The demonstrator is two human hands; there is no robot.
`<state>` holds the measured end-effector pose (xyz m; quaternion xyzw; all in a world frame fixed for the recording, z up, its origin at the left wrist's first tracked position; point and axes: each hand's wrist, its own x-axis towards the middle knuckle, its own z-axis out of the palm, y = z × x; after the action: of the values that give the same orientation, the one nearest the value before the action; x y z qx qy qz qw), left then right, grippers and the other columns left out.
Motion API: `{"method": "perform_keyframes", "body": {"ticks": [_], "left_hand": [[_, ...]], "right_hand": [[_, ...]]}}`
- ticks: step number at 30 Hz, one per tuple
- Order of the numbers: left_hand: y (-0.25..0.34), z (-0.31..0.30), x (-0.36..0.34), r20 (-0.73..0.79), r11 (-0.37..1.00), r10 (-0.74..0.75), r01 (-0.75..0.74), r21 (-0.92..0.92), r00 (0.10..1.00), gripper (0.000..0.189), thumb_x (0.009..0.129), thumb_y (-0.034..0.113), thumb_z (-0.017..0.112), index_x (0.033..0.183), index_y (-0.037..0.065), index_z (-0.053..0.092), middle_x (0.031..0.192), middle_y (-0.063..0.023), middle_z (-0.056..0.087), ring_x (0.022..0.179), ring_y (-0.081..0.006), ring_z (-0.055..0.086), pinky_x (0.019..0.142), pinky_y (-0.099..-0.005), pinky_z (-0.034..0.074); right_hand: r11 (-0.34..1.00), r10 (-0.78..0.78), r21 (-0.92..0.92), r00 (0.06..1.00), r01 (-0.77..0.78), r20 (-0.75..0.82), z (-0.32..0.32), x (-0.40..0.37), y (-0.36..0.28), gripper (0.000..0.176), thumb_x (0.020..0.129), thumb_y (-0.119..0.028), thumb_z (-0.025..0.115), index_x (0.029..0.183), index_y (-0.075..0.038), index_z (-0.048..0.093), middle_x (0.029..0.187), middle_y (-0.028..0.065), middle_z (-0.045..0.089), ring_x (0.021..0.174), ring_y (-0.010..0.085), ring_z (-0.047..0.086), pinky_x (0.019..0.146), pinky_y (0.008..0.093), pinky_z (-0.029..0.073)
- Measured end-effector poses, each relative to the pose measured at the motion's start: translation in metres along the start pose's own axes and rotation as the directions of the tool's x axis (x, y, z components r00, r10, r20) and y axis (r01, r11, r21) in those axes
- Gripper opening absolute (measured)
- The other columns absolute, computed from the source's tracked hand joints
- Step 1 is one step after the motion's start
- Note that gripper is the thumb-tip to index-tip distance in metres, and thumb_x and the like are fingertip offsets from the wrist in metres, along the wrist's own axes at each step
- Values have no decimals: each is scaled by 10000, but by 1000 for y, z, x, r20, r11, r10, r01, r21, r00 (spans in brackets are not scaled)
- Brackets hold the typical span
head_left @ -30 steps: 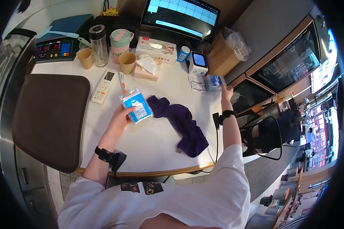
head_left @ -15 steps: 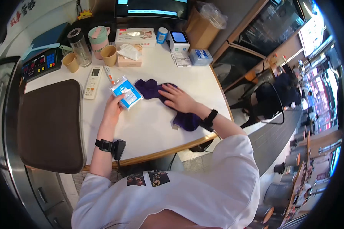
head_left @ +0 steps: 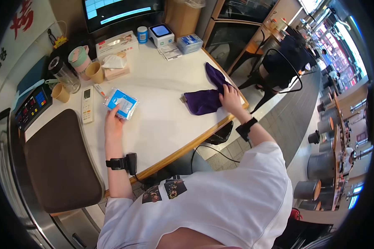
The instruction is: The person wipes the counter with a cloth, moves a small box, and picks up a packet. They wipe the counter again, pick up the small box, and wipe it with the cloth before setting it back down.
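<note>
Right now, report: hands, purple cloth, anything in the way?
Left hand holding blue packet. Right hand on purple cloth. Remote control left of packet, not between hands.

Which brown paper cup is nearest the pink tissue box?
The brown paper cup beside the pink-and-green tumbler; the other cup, by the black keypad device, stands farther away.

Place: by its look, an eatery, seen from a cashier-style desk point(head_left: 158, 135)
On the desk: a lit monitor point(head_left: 120, 14), a keypad unit point(head_left: 32, 106) with red digits, a small screened device point(head_left: 161, 35)
Seating: a person point(head_left: 283, 58) on a black-framed chair point(head_left: 300, 78); round, wood-topped stools point(head_left: 307, 191) beyond
Wall: large red and black written characters point(head_left: 21, 20)
Walkway: a grey floor strip point(head_left: 286, 118) running past the seats
</note>
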<state>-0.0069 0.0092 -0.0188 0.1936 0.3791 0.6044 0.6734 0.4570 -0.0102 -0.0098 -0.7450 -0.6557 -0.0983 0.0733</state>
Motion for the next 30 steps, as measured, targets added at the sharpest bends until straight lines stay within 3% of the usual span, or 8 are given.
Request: {"method": "perform_keyframes", "body": {"ticks": [7,12,14,17,18,23,26,30], "left_hand": [[-1,-4,2,-6,999,-27,27,-39,1000,474,843,90,583,1283,78,407,1187,-67,517,1085,-188,512,876,-337,458],[4,2,-3,35,1000,-9,10,-22,999,406,857,106,575,1239,72,442,1178,-63,527,1090,-182,513,886,-329,451],[4,2,-7,19,1000,-13,13,-15,1000,412,856,101,576,1244,78,440,1173,-56,532,1086,-178,517,883,-327,454],[2,-3,0,-17,999,-24,24,-33,1000,510,843,66,582,1315,112,395,1169,-39,533,1069,-168,526,859,-321,470],[0,-4,1,-24,999,-21,20,-42,999,500,842,64,582,1308,109,405,1164,-40,537,1060,-166,530,853,-320,473],[-7,-14,7,-15,999,36,-36,-39,999,314,838,103,603,1140,72,524,1102,-56,577,1001,-184,558,846,-332,471],[-7,-23,9,-9,1000,-14,14,-1,1000,307,841,141,605,1128,59,534,1059,-58,595,967,-178,564,845,-329,462],[-2,-16,4,43,999,-40,40,-9,998,325,846,167,605,1140,57,521,1081,-41,573,973,-158,548,830,-301,448]], "right_hand": [[987,-149,57,989,149,-3,-39,-83,-53,518,854,-272,550,1297,-46,400,1221,217,456,1136,376,452,958,438,387],[939,-328,173,922,296,204,-24,-20,-26,624,861,-298,547,1398,-126,281,1373,200,362,1219,349,419,971,410,396],[960,-255,-19,905,278,341,-34,19,-26,609,883,-382,496,1410,-186,264,1378,141,392,1181,325,475,951,494,389],[968,-77,-179,886,176,456,-59,91,-53,469,841,-489,492,1130,-142,619,1253,133,499,1135,332,503,963,514,355],[975,-98,-167,958,147,269,-45,113,-53,473,816,-501,511,998,-98,678,1245,146,499,1164,338,472,960,512,354],[982,-181,23,969,187,-166,-12,220,-84,711,637,-505,725,1202,-133,508,1251,102,471,1168,303,430,852,509,427],[978,-187,54,967,199,-171,-1,244,-102,685,720,-563,611,1280,-196,467,1307,68,447,1265,296,353,952,587,342],[992,-37,125,981,13,192,4,235,-122,776,858,-604,394,1434,-115,219,1485,119,215,1372,311,182,1067,559,153]]}}
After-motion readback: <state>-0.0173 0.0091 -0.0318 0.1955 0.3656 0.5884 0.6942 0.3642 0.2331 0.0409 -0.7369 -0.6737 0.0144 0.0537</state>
